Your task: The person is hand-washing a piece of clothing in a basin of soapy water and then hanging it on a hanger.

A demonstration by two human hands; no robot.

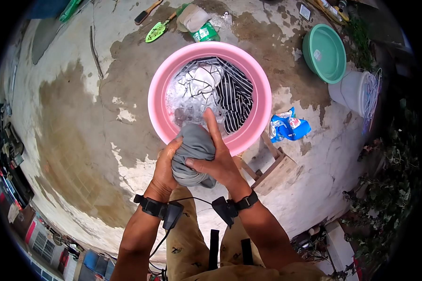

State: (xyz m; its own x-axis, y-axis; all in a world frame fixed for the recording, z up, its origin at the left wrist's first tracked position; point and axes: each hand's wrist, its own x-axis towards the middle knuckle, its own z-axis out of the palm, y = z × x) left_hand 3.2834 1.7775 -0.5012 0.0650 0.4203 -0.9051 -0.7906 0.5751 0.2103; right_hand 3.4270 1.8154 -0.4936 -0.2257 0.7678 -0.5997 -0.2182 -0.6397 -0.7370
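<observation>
A bunched grey cloth (193,154) is held between my two hands at the near rim of a pink plastic basin (155,100). My left hand (165,168) grips its left side, thumb on top. On the right side my right hand (218,159) presses it, with the thumb across the cloth and the index finger extended. Inside the basin, sudsy water (179,102) surrounds a white garment with dark lines (204,80) and a black-and-white striped garment (235,98). Both wrists carry black strapped devices joined by a cable.
A wooden stool (274,172) and a blue detergent bag (290,125) are right of the basin. Farther right stand a green basin (325,52) and a white bucket (348,92) with hangers. Beyond the pink basin lie a brush (146,14), a green scoop (157,31) and a green-labelled container (205,33).
</observation>
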